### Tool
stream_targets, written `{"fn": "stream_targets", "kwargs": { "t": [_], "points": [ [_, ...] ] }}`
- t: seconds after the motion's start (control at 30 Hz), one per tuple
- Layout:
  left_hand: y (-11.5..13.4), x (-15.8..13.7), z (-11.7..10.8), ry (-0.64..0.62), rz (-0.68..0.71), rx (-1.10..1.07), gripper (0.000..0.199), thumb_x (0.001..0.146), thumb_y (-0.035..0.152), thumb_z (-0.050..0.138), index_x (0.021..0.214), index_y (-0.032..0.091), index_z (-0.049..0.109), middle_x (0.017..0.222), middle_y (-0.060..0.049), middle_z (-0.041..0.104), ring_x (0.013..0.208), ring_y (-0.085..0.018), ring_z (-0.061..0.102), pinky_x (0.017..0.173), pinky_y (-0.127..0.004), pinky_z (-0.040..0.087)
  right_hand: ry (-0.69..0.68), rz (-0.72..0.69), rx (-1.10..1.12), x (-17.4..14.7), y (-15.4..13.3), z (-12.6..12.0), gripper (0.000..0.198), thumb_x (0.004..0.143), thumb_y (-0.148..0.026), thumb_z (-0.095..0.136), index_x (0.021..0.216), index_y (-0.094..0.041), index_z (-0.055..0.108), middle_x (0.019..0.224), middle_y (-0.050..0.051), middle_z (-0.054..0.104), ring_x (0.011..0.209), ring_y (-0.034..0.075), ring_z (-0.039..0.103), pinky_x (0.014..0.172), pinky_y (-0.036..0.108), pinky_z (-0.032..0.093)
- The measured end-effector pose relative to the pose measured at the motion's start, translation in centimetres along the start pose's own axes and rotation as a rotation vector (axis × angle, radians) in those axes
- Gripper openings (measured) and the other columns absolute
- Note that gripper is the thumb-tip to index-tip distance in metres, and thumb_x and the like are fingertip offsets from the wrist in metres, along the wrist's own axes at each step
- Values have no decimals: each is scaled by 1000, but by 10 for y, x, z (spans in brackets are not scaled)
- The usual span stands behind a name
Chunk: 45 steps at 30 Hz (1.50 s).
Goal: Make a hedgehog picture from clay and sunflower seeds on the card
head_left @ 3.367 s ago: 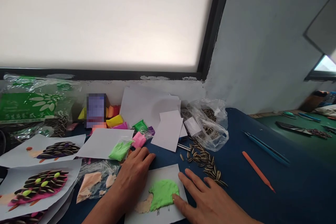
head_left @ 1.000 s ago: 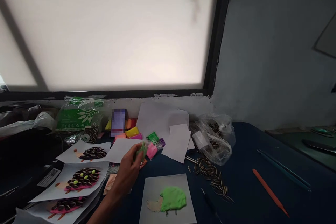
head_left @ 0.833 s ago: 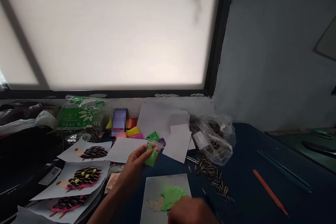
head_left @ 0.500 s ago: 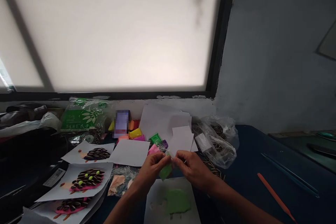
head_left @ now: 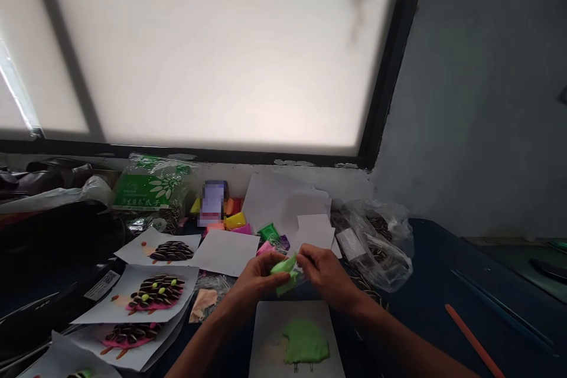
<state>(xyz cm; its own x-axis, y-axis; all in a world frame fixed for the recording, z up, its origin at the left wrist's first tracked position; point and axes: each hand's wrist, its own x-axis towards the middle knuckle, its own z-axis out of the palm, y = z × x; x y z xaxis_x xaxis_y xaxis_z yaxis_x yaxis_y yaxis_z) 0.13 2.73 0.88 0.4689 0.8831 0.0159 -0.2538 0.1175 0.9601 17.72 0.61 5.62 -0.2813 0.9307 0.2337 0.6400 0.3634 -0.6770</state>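
Note:
Bright green modelling clay (head_left: pixel 283 274) is held in my left hand (head_left: pixel 261 274), thumb across its front. My right hand (head_left: pixel 325 274) is closed in a pinch at the clay's right edge, on a bit of clear plastic wrapper (head_left: pixel 300 277). Both hands are raised above a white sheet (head_left: pixel 270 322) that lies close to me. On that sheet a flat green clay shape (head_left: pixel 305 341) covers part of a drawing, with short drawn legs showing below. A faint peach patch sits at its left.
At left lie sheets with seed-covered hedgehog pictures (head_left: pixel 153 295). Behind are a blank sheet (head_left: pixel 228 251), coloured clay packets (head_left: pixel 268 232), a phone (head_left: pixel 213 204) and a green seed bag (head_left: pixel 146 189). A clear bag of seeds (head_left: pixel 376 242) and an orange stick (head_left: pixel 472 336) are at right.
The view has shifted slightly left. More green clay now shows in my left hand, outside its wrapper, and my right hand has turned beside it.

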Motion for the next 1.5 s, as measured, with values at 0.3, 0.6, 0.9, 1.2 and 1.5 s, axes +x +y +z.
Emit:
{"fn": "stream_targets", "kwargs": {
  "t": [0.3,0.6,0.9,1.2,1.5],
  "points": [
    [6,4,-29,483,208,272,49,73,55,67,99,14,64,85,-6,69,70,-18,65,63,-30,54,-64,154,-334,16,15,-7,28,96,-16,45,69,-16,54,68,1,56,65,14,54,62,25,39],
    [-3,2,-37,611,396,811,28,81,26,45,98,16,65,95,-10,69,88,-24,66,80,-39,53,-114,268,-605,50,22,2,31,95,-32,59,122,-17,57,122,9,59,102,22,62,85,42,53],
    [20,-2,-41,521,229,1216,31,79,11,48,105,16,64,106,-10,67,103,-25,61,90,-37,47,-58,-33,-748,48,1,22,19,97,-15,49,105,-12,66,107,13,64,102,22,60,88,34,47],
    [19,-4,-51,369,-17,1449,46,71,-3,51,112,14,62,118,-13,60,108,-24,59,89,-30,42,-278,-487,-748,46,-18,73,19,88,-9,54,92,-10,73,97,14,68,92,25,59,81,35,43],
    [13,6,-57,447,-15,1389,53,73,-1,50,124,10,57,125,-16,63,114,-25,60,91,-28,41,-257,-600,-627,58,-16,73,16,84,-4,53,83,-9,68,90,15,67,86,24,57,78,35,41]
  ]
}}
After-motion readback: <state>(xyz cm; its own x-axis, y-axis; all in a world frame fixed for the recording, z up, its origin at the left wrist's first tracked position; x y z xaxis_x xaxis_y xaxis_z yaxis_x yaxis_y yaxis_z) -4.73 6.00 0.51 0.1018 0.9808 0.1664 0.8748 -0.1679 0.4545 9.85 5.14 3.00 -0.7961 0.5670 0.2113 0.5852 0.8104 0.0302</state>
